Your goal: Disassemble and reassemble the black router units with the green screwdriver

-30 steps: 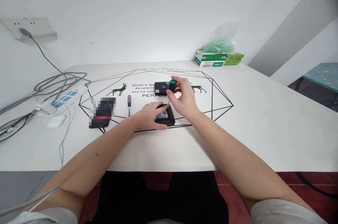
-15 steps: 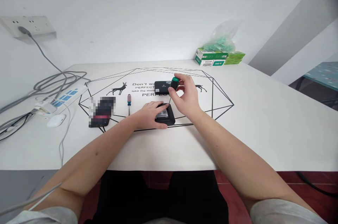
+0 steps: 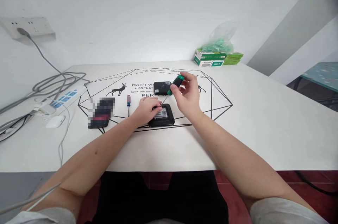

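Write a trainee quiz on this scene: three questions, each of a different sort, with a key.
1. True or false: the right hand holds the green-and-black screwdriver.

2. Which is nearer the second screwdriver, the one with the pinkish and blue handle?
A) the left hand
B) the right hand

3. Fill in the blank: the labelled black device lies ____ the person than the black box behind it.

Key: 1. True. 2. A. 3. nearer to.
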The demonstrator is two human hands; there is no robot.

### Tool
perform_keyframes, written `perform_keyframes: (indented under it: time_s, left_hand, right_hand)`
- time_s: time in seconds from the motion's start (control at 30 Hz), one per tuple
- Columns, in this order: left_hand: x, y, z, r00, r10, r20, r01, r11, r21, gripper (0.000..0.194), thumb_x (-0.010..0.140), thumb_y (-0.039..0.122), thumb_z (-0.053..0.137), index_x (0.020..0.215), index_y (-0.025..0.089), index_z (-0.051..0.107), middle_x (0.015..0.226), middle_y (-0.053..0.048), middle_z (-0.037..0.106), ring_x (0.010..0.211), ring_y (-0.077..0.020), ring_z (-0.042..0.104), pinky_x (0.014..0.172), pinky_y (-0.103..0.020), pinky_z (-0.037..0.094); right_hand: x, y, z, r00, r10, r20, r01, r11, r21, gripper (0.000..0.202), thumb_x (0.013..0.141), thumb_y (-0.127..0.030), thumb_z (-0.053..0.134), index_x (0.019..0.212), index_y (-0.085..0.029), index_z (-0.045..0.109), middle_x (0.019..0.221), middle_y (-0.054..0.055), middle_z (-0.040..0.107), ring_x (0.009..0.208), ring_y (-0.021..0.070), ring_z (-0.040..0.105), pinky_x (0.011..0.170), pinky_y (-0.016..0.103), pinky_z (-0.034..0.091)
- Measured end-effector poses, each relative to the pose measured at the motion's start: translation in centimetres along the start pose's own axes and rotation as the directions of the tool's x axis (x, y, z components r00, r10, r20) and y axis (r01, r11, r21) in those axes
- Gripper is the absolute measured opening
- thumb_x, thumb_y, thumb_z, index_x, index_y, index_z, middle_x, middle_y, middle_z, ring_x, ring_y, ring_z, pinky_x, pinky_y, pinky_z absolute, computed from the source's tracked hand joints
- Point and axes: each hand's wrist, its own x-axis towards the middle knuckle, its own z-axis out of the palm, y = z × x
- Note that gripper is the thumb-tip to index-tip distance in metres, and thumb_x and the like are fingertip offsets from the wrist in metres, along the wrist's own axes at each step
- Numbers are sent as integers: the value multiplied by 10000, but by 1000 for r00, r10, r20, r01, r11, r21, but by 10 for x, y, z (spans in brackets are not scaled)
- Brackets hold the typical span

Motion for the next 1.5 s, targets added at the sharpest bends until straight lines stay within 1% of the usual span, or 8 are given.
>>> perform_keyframes:
  time_s: [0.27, 0.6, 0.7, 0.77, 0.83, 0.93, 1.17, 1.5]
  left_hand:
    - [2, -33, -27, 928, -363, -86, 371, 871, 323, 362, 1055, 274, 436, 1067, 241, 796, 1204, -115, 811, 1222, -351, 659, 1198, -642, 320]
    - [-2, -44, -30, 905, -422, -59, 411, 828, 381, 401, 1026, 317, 487, 1319, 244, 751, 1380, -184, 732, 1334, -414, 614, 1203, -710, 314]
    - [-6, -33, -38, 933, -359, -3, 336, 868, 365, 512, 1043, 455, 503, 1478, 238, 663, 1497, -181, 679, 1428, -397, 572, 1235, -628, 352]
    - [-12, -26, -45, 957, -223, 184, 162, 941, 295, 619, 1059, 612, 474, 1519, 232, 636, 1521, -163, 678, 1442, -411, 578, 1294, -670, 256]
    - [-18, -20, -50, 920, -232, 315, 153, 954, 256, 789, 965, 788, 574, 1557, 267, 618, 1545, -164, 671, 1496, -490, 527, 1294, -741, 206]
    - [-25, -14, -51, 863, -270, 428, 194, 958, 212, 1220, 710, 808, 847, 1720, 277, 416, 1780, -181, 404, 1632, -572, 308, 1255, -711, 358]
    - [-18, 9, -16, 929, -61, 364, 48, 998, 44, 1171, 802, 760, 825, 1736, 230, 358, 1799, -162, 374, 1694, -463, 247, 1371, -604, 241]
    - [-9, 5, 4, 912, 42, 407, -71, 996, 56, 1425, 794, 912, 731, 1782, 66, 149, 1834, -276, 181, 1720, -469, 115, 1392, -596, 117]
  right_hand:
    - [0, 4, -1, 1000, -10, 7, 11, 1000, -26, 469, 996, -424, 674, 1429, -351, 509, 1364, 99, 618, 1119, 247, 671, 816, 434, 679]
    - [1, 0, 1, 1000, -19, 4, 19, 998, -52, 453, 949, -372, 699, 1376, -335, 552, 1231, 80, 642, 1075, 247, 666, 763, 417, 676]
    - [2, 0, -1, 999, -35, 2, 35, 997, -70, 447, 951, -369, 697, 1371, -335, 548, 1228, 79, 639, 1062, 246, 665, 752, 416, 680]
    - [3, 0, -3, 999, -44, 1, 44, 995, -90, 440, 958, -371, 693, 1371, -336, 545, 1232, 82, 637, 1050, 243, 665, 740, 412, 682]
    - [4, -1, -4, 999, -48, 4, 49, 992, -115, 438, 969, -372, 682, 1381, -335, 539, 1240, 85, 636, 1048, 240, 664, 732, 406, 683]
    - [4, -4, -4, 998, -54, 12, 55, 989, -134, 439, 979, -368, 667, 1396, -328, 532, 1251, 90, 640, 1050, 236, 665, 735, 403, 685]
    - [0, -11, 1, 999, -35, 41, 37, 997, -66, 448, 959, -355, 677, 1388, -335, 549, 1244, 77, 644, 1071, 243, 672, 728, 403, 687]
    - [0, -11, 0, 990, -109, 85, 120, 984, -134, 424, 957, -298, 679, 1366, -328, 569, 1232, 71, 653, 1058, 241, 670, 724, 399, 677]
